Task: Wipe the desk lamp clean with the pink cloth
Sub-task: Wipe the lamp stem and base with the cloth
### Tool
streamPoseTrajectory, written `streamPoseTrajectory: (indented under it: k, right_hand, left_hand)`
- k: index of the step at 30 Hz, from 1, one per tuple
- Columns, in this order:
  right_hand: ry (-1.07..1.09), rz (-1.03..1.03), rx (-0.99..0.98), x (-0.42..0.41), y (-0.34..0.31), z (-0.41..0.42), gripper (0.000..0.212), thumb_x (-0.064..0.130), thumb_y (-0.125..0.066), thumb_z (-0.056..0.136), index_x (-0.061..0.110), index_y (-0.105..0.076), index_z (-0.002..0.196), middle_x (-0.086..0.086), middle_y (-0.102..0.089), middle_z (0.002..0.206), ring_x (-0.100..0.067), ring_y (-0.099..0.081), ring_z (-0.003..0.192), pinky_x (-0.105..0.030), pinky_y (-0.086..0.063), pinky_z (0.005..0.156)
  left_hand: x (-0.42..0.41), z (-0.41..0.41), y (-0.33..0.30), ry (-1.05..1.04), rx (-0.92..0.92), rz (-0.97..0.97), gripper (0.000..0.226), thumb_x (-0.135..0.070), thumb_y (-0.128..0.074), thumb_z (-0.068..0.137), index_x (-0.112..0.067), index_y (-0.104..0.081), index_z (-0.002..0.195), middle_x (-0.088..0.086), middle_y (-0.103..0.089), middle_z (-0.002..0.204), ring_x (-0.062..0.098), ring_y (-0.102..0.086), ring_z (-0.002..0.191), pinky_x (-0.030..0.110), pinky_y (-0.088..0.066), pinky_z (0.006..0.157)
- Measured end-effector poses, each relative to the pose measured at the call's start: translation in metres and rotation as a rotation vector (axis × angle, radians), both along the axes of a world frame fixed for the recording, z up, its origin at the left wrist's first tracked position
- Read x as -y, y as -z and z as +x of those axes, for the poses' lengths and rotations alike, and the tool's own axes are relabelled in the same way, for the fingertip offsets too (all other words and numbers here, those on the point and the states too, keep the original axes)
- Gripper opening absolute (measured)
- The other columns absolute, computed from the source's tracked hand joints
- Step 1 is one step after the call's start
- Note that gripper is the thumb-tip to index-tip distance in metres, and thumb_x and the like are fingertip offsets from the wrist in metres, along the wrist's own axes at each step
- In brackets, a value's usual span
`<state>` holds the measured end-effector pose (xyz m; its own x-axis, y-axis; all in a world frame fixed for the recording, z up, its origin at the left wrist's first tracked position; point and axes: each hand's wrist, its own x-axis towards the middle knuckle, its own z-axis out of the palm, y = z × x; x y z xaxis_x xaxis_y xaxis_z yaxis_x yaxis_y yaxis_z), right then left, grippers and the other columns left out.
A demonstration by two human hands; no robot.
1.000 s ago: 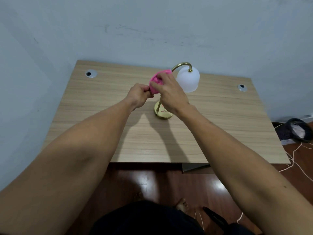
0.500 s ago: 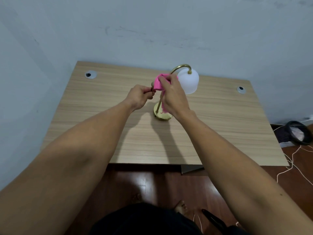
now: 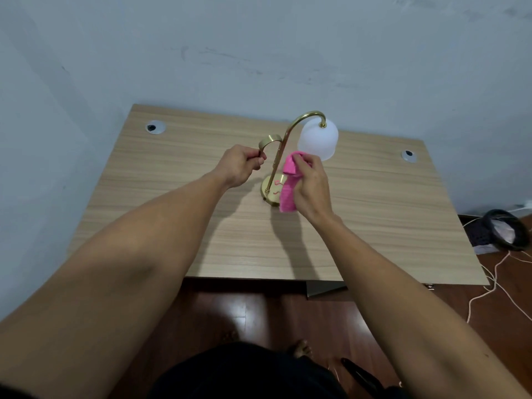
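- Wiping now lower on the desk lamp (image 3: 277, 156): pink cloth (image 3: 288, 184) was bunched high near the neck curve a second ago, now down beside the stem, tail draped over the round base.
- Means upper stem likely done; base next, white shade (image 3: 318, 139) apparently untouched.
- Right hand (image 3: 312, 187) curled tight around the cloth, just right of the stem.
- Left hand (image 3: 240, 167) pinched shut on the short curved brass handle, steadying; same grip as before.
- Head view only: lamp upright mid-desk (image 3: 172, 180), toward the back. Brass gooseneck, glossy, arching right into a frosted bell shade hanging mouth-down. No visible dirt; too small to judge.
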<state>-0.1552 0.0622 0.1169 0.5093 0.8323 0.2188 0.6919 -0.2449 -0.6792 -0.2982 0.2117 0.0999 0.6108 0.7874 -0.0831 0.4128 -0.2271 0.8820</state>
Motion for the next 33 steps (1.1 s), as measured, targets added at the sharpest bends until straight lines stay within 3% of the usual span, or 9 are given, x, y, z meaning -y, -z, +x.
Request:
streamPoseTrajectory:
  k: [3, 7, 13, 15, 18, 22, 27, 31, 33]
  right_hand:
    - [0.061, -0.081, -0.122, 0.007, 0.012, 0.016, 0.047, -0.008, -0.044, 0.096, 0.006, -0.065, 0.135, -0.011, -0.056, 0.133, -0.018, -0.053, 0.122, -0.016, -0.035, 0.104]
    - [0.058, -0.209, -0.192, 0.018, 0.025, 0.034, 0.051, -0.007, -0.041, 0.095, 0.011, -0.064, 0.137, -0.017, -0.055, 0.137, -0.030, -0.052, 0.131, -0.035, -0.039, 0.116]
    - [0.087, -0.277, -0.258, 0.022, 0.053, 0.056, 0.056, -0.007, -0.036, 0.094, 0.013, -0.061, 0.141, -0.018, -0.051, 0.142, -0.029, -0.048, 0.136, -0.032, -0.034, 0.118]
    - [0.089, -0.304, -0.270, 0.018, 0.060, 0.062, 0.056, -0.006, -0.037, 0.095, 0.011, -0.056, 0.144, -0.018, -0.047, 0.145, -0.030, -0.046, 0.137, -0.028, -0.030, 0.116]
    - [0.081, -0.315, -0.292, 0.009, 0.071, 0.073, 0.055, -0.004, -0.038, 0.096, 0.010, -0.053, 0.147, -0.019, -0.044, 0.147, -0.031, -0.045, 0.139, -0.029, -0.031, 0.116]
    - [0.057, -0.323, -0.301, -0.010, 0.085, 0.087, 0.054, -0.001, -0.038, 0.099, 0.009, -0.046, 0.151, -0.016, -0.039, 0.151, -0.030, -0.042, 0.141, -0.030, -0.029, 0.118]
    - [-0.001, -0.264, -0.293, -0.037, 0.096, 0.092, 0.048, 0.009, -0.041, 0.104, 0.015, -0.046, 0.152, -0.013, -0.037, 0.152, -0.028, -0.041, 0.140, -0.026, -0.030, 0.113]
    - [-0.085, -0.252, -0.292, -0.063, 0.118, 0.086, 0.048, 0.007, -0.047, 0.097, 0.009, -0.052, 0.145, -0.019, -0.047, 0.148, -0.038, -0.044, 0.138, -0.030, -0.034, 0.112]
    - [-0.149, -0.338, -0.315, -0.076, 0.127, 0.081, 0.050, 0.012, -0.047, 0.101, 0.008, -0.045, 0.150, -0.017, -0.042, 0.156, -0.033, -0.038, 0.145, -0.036, -0.030, 0.120]
  left_hand:
    - [0.001, 0.001, -0.002, -0.009, 0.001, 0.000, 0.017, -0.011, -0.059, 0.101, -0.005, -0.074, 0.106, 0.005, -0.068, 0.094, 0.021, -0.068, 0.091, 0.033, -0.053, 0.094]
    - [-0.001, 0.005, -0.003, -0.083, -0.024, 0.032, 0.018, -0.016, -0.056, 0.102, -0.009, -0.072, 0.105, 0.011, -0.073, 0.102, 0.023, -0.070, 0.098, 0.028, -0.051, 0.089]
    - [0.004, 0.023, 0.001, -0.287, 0.037, 0.010, 0.027, -0.021, -0.051, 0.105, -0.009, -0.066, 0.123, 0.006, -0.071, 0.108, 0.021, -0.075, 0.095, 0.024, -0.053, 0.085]
    - [0.011, 0.030, 0.009, -0.362, 0.027, -0.054, 0.035, -0.030, -0.050, 0.105, -0.007, -0.062, 0.128, 0.007, -0.071, 0.112, 0.022, -0.075, 0.095, 0.030, -0.056, 0.088]
    - [0.022, 0.039, 0.028, -0.345, -0.085, -0.067, 0.041, -0.040, -0.055, 0.101, -0.007, -0.068, 0.121, 0.010, -0.075, 0.108, 0.027, -0.072, 0.103, 0.040, -0.055, 0.098]
    - [0.032, 0.055, 0.036, -0.318, -0.041, -0.136, 0.055, -0.047, -0.070, 0.088, -0.017, -0.066, 0.134, 0.000, -0.075, 0.113, 0.016, -0.069, 0.110, 0.034, -0.052, 0.106]
    - [0.022, 0.069, 0.029, -0.353, -0.015, -0.001, 0.038, -0.052, -0.068, 0.089, -0.020, -0.077, 0.108, 0.000, -0.078, 0.090, 0.014, -0.073, 0.086, 0.031, -0.057, 0.082]
    - [0.005, 0.067, 0.029, -0.231, -0.086, 0.057, 0.041, -0.053, -0.061, 0.092, -0.015, -0.077, 0.095, 0.009, -0.078, 0.084, 0.024, -0.077, 0.081, 0.047, -0.062, 0.081]
    - [-0.002, 0.067, 0.027, -0.172, -0.123, 0.106, 0.039, -0.045, -0.060, 0.096, -0.009, -0.077, 0.096, 0.012, -0.078, 0.084, 0.021, -0.075, 0.075, 0.038, -0.063, 0.077]
